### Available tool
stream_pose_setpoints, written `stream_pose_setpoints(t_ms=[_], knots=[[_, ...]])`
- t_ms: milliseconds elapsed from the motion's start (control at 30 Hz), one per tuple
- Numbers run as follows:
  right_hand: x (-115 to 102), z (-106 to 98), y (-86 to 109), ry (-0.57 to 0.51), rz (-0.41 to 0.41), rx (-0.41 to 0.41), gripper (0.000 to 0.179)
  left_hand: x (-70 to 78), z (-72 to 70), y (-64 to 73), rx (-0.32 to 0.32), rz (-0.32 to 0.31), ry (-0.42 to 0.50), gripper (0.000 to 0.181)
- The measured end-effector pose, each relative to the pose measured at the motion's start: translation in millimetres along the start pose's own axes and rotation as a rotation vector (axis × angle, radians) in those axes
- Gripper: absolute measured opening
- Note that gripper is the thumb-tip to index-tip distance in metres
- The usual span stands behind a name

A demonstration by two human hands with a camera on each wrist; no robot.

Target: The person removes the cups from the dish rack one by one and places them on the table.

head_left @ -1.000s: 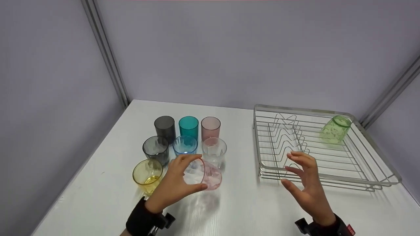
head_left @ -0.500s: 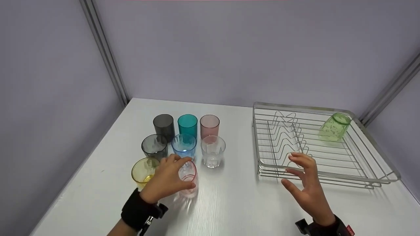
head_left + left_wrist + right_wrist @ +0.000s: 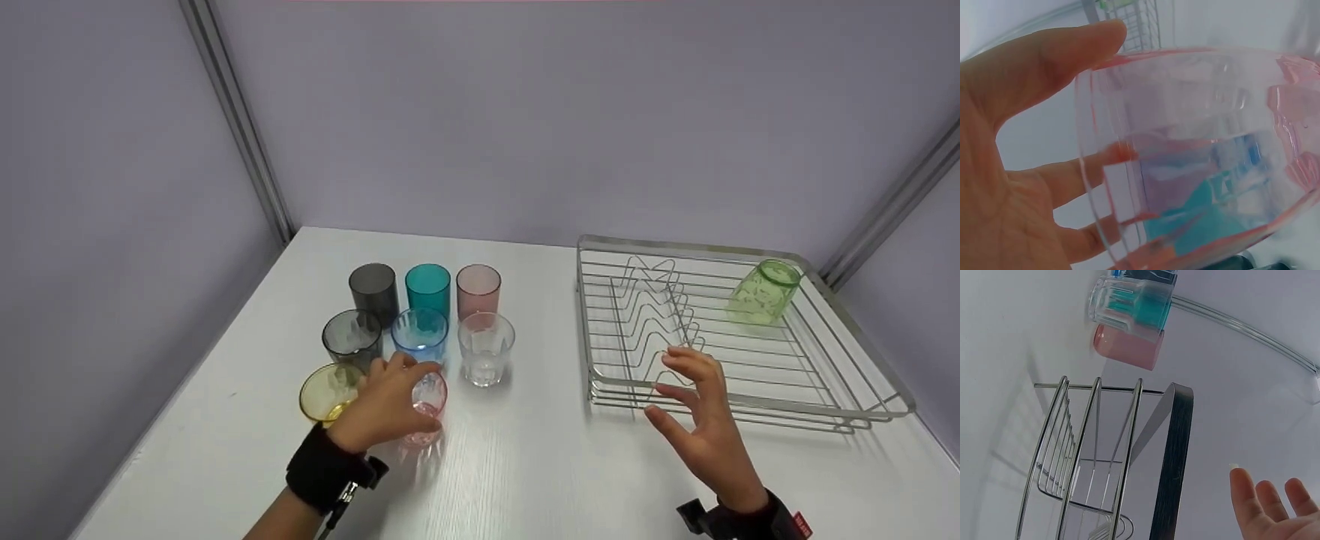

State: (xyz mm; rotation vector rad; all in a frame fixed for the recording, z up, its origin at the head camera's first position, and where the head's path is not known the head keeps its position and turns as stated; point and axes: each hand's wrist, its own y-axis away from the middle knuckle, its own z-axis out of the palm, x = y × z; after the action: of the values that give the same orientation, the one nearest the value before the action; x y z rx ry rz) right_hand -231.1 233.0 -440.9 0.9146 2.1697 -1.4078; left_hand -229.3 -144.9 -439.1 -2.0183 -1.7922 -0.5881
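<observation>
My left hand (image 3: 382, 409) holds a clear pink-tinted drinking glass (image 3: 427, 409) near its rim, thumb on the near side and fingers on the far side. The glass stands upright at the front of the group; in the left wrist view its wall (image 3: 1196, 112) fills much of the picture, with the fingers partly seen through it. Just left of that hand is a yellow glass (image 3: 326, 390), partly covered by it. Behind stand a blue glass (image 3: 420, 337), a grey glass (image 3: 349, 337) and a clear glass (image 3: 486, 349). My right hand (image 3: 701, 427) hovers before the rack, fingers apart, holding nothing.
A wire dish rack (image 3: 637, 382) occupies the right of the white table (image 3: 525, 465). Inside it, at the far right, a green glass (image 3: 763, 292) leans upside down. Dark grey (image 3: 375, 296), teal (image 3: 429, 289) and pink tumblers (image 3: 478, 289) form the back row.
The pink glass, tilted to the right a second ago, has moved left and now stands upright, still in my left hand. My right hand has barely moved.
</observation>
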Motion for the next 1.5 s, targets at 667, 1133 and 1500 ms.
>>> stream_pose_setpoints(t_ms=[667,1133,1500], knots=[[3,4,4.1,0.014,0.018,-0.010,0.062,-1.4,-4.3,-0.4,-0.038,0.009,-0.014,0.078],[2,6,7.5,0.027,0.049,-0.022,0.061,3.5,-6.5,9.0,-0.011,0.004,0.050,0.074],[6,10,9.5,-0.005,0.045,-0.015,0.062,22.4,-5.8,18.2,0.083,0.198,0.247,0.067]])
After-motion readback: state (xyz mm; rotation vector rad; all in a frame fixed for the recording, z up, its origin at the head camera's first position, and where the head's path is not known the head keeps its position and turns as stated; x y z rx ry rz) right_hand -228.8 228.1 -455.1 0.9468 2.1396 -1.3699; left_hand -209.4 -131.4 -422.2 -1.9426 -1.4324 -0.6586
